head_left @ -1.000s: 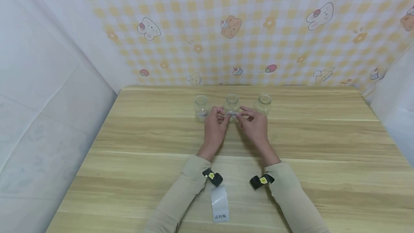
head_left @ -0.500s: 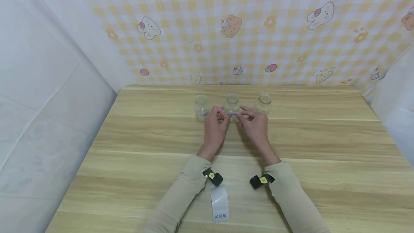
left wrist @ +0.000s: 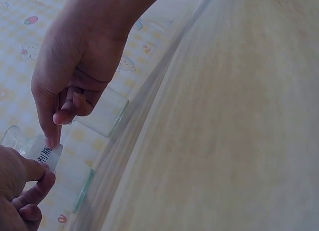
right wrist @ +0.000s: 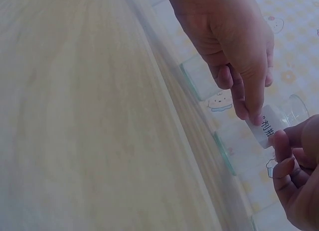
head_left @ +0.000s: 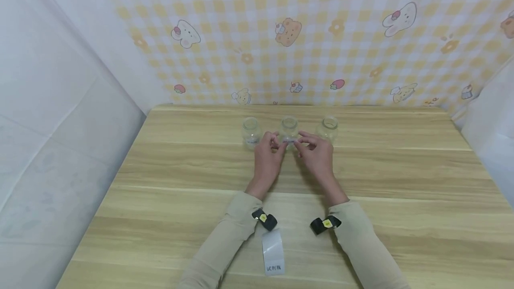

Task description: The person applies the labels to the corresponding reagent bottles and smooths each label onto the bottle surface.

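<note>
My left hand and right hand meet at the front of the middle clear glass jar. Between them they pinch a small white label by its two ends, thumbs toward me. Dark printed characters show on the label in the left wrist view, partly covered by fingertips. From the right wrist side, the label lies flat along the jar's body, just below its round neck. The remaining fingers of both hands are bent.
A glass jar bearing a label stands to the left, and another glass jar to the right, partly behind my right hand. A pale strip with dark writing lies between my forearms. The wooden table ends at a patterned cloth.
</note>
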Demonstrator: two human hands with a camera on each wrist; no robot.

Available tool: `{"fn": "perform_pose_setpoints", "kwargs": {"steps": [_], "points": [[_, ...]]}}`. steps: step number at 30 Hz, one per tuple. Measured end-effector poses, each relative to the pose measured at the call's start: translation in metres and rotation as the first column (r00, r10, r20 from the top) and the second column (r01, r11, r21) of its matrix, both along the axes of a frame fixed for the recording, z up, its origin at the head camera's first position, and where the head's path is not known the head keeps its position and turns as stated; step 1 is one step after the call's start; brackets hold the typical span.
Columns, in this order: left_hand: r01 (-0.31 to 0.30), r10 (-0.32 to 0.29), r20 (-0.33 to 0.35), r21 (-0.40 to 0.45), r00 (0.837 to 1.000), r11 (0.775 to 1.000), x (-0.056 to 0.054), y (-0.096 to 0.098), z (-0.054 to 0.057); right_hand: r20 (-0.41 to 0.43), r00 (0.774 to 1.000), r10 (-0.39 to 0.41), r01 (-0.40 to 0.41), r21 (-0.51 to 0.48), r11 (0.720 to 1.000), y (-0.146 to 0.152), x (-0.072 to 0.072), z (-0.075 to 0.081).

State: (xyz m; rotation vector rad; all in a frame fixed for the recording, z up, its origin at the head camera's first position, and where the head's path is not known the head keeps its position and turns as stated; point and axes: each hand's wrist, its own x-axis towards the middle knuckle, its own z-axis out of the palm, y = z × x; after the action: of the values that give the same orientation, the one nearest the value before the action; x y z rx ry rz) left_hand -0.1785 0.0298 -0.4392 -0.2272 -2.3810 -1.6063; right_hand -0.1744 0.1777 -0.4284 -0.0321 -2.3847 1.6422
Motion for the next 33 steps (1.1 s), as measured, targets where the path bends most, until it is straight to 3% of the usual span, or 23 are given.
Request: {"fn": "perform_pose_setpoints", "kwargs": {"steps": [33], "points": [[-0.041, 0.039, -0.038, -0.046, 0.999, 0.998, 0.0010, 0.0008, -0.0009, 0.006, 1.000, -0.004, 0.004, -0.020, 1.000, -0.0014, 0.0023, 0.0005]]}}
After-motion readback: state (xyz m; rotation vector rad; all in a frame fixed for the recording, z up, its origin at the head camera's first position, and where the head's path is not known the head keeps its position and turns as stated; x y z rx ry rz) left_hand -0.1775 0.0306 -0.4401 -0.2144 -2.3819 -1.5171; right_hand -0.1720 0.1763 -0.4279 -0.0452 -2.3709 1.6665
